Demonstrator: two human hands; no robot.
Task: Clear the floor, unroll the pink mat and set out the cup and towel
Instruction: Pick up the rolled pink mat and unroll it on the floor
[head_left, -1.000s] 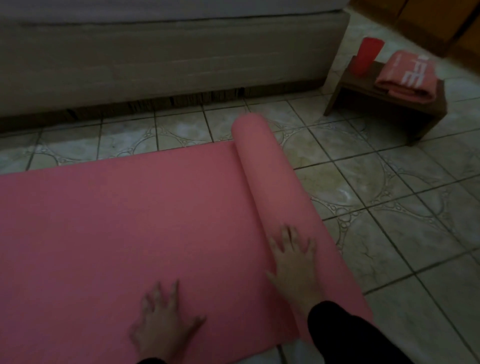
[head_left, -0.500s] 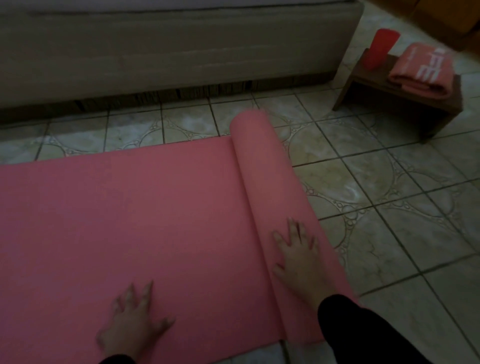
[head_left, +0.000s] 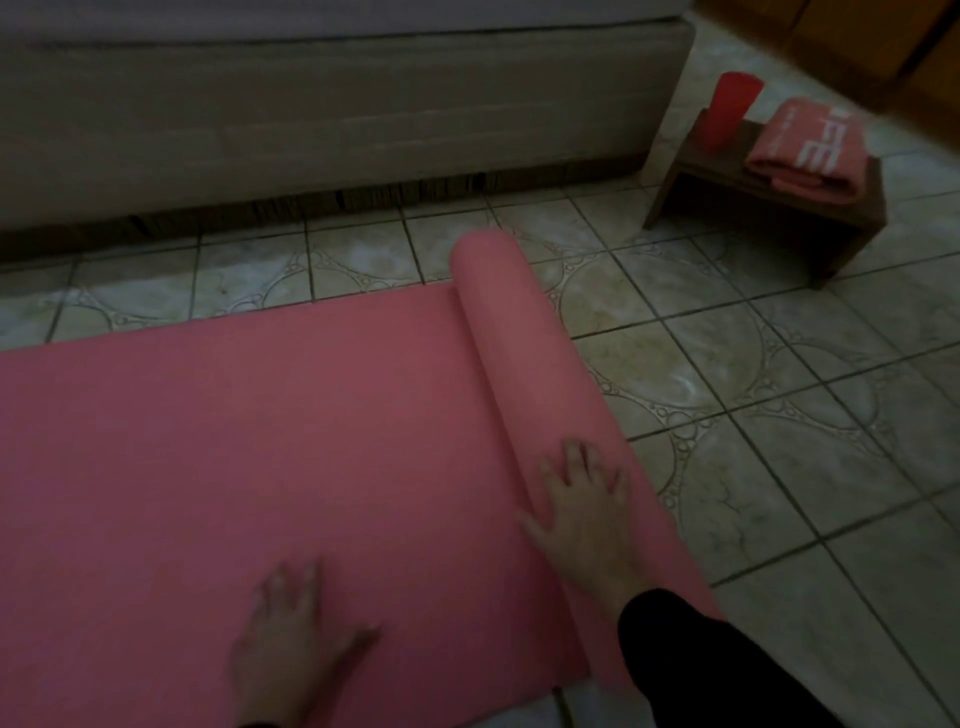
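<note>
- Since a moment ago the left hand (head_left: 296, 644) has shifted right along the flat sheet; the roll sits about where it was
- Bed base (head_left: 332, 119) fills the upper left; tiled floor (head_left: 779, 415) spreads across the right
- Pink mat (head_left: 234, 467) lies partly unrolled at centre left; its roll (head_left: 524, 353) runs diagonally through the middle
- Small wooden stool (head_left: 810, 208), upper right, carries the folded towel (head_left: 808, 150) and red cup (head_left: 732, 111)
- Right hand (head_left: 582, 499) presses on the roll, fingers spread; left hand lies flat, fingers straight

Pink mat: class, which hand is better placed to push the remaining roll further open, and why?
The right hand. It already lies on the rolled part of the pink mat, fingers spread over it. The left hand rests flat on the unrolled part, away from the roll.
</note>
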